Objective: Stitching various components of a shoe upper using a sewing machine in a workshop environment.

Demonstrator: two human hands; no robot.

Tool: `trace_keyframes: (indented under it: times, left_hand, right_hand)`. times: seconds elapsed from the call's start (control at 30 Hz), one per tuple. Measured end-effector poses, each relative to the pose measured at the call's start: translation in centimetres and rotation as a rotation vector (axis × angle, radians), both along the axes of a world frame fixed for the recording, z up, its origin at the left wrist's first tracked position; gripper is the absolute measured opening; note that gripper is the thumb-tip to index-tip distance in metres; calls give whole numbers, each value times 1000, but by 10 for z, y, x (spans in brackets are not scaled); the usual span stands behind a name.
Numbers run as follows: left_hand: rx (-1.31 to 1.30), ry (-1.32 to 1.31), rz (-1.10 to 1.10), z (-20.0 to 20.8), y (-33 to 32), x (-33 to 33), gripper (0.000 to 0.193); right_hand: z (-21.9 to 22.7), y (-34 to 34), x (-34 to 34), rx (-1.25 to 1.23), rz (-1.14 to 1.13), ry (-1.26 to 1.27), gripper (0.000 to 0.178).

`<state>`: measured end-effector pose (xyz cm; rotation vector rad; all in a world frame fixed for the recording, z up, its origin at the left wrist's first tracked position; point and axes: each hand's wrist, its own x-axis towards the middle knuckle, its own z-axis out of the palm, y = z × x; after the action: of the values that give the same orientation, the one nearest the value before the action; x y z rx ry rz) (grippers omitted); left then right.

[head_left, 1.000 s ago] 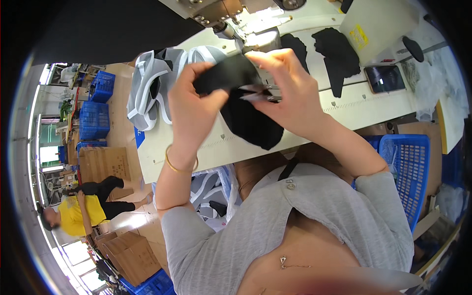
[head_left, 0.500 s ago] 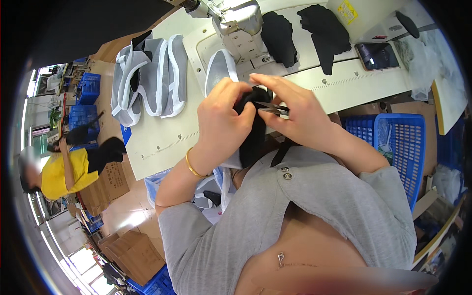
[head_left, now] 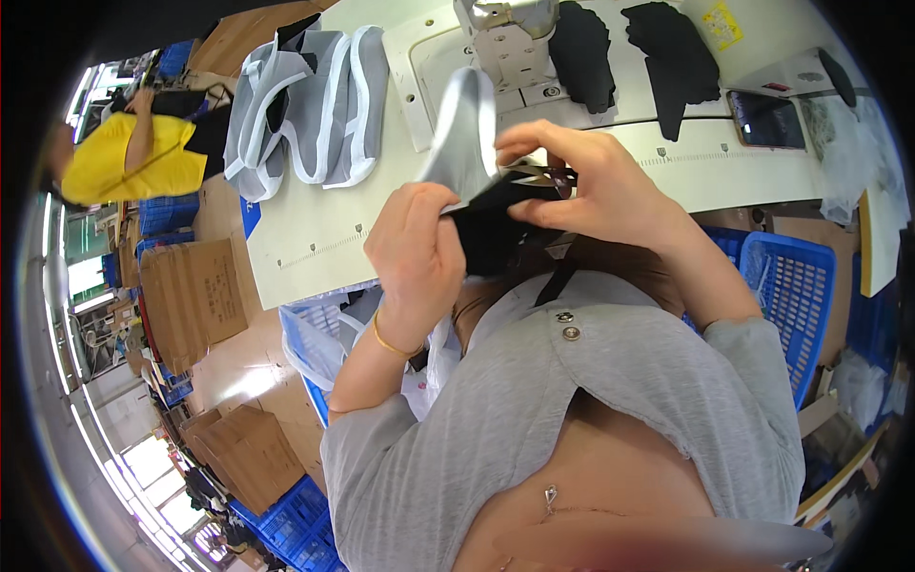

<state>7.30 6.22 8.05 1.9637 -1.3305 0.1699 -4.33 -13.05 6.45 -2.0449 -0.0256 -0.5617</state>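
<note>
My left hand (head_left: 416, 250) is closed on a piece of black fabric (head_left: 489, 232), pinching its edge between thumb and fingers. In my right hand (head_left: 599, 183) is a small pair of scissors (head_left: 547, 177), its blades pointing left just above the black fabric. The right thumb lies against the fabric too. From behind the left hand a grey fabric piece with white edging (head_left: 463, 143) rises toward the sewing machine (head_left: 510, 52); whether it is joined to the black fabric is hidden by my fingers.
Several white-edged grey pieces (head_left: 315, 119) lie overlapping on the table (head_left: 305, 272) at left. Black cut pieces (head_left: 583, 57) and a phone (head_left: 767, 120) are at the back right. A blue basket (head_left: 796, 296) stands at right. Cardboard boxes (head_left: 191, 296) and a person in yellow (head_left: 129, 157) are at far left.
My hands have moved apart, stretching the black fabric between them. The left hand has come down; the right has shifted right with the scissors. The whole view has shifted a little.
</note>
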Motion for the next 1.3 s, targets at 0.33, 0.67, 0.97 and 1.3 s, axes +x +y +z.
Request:
trace_keyframes:
  times: [0.33, 0.67, 0.97, 1.3]
  left_hand:
    - [325, 240, 62, 13, -17, 30, 12]
    - [218, 82, -96, 26, -15, 31, 15]
    - [313, 652, -56, -2, -7, 38, 12]
    - [77, 603, 83, -7, -44, 29, 16]
  right_hand:
    - [-14, -16, -6, 188, -216, 134, 17]
    - [-10, 19, 14, -95, -231, -150, 19]
    - [-62, 12, 31, 429, -84, 120, 25]
    - [-43, -140, 41, -417, -632, -57, 24]
